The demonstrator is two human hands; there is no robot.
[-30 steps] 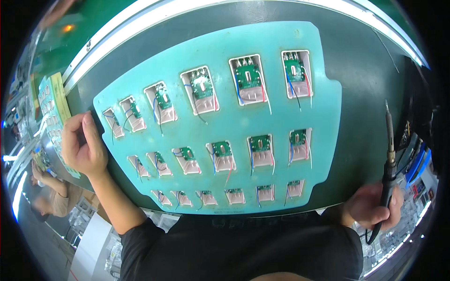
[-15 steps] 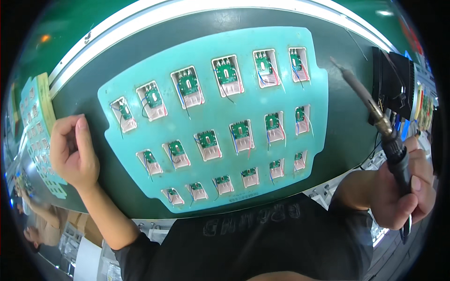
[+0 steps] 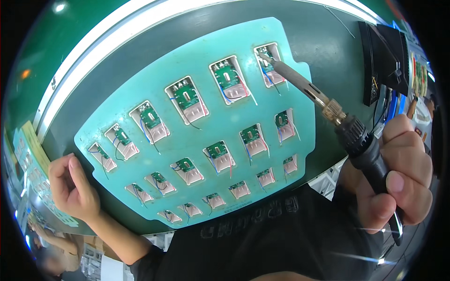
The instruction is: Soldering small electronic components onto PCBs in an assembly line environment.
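Note:
My right hand point(image 3: 408, 178) grips a soldering iron point(image 3: 358, 136) by its black handle. Its tip reaches over the far-right green circuit board point(image 3: 267, 64), near the pads at the board's top edge; contact is hard to tell. That board sits in a white housing, with blue and reddish wires hanging from it. A turquoise tray point(image 3: 187, 140) holds several such housings in rows, each with a small board and thin wires. My left hand point(image 3: 75, 189) rests by the tray's left edge, fingers loosely curled and nothing visible in them.
A black box-like holder point(image 3: 393, 58) stands at the far right of the dark green table point(image 3: 318, 37). Near it lies a thin wire point(image 3: 341, 21). Another loaded tray point(image 3: 35, 182) is at the left, beside a yellowish edge. A person point(image 3: 61, 248) is at the lower left.
The soldering iron has swung left, from beyond the tray's right side to over the far-right board. The view has turned, so the tray appears tilted and shifted left. My left hand stays curled.

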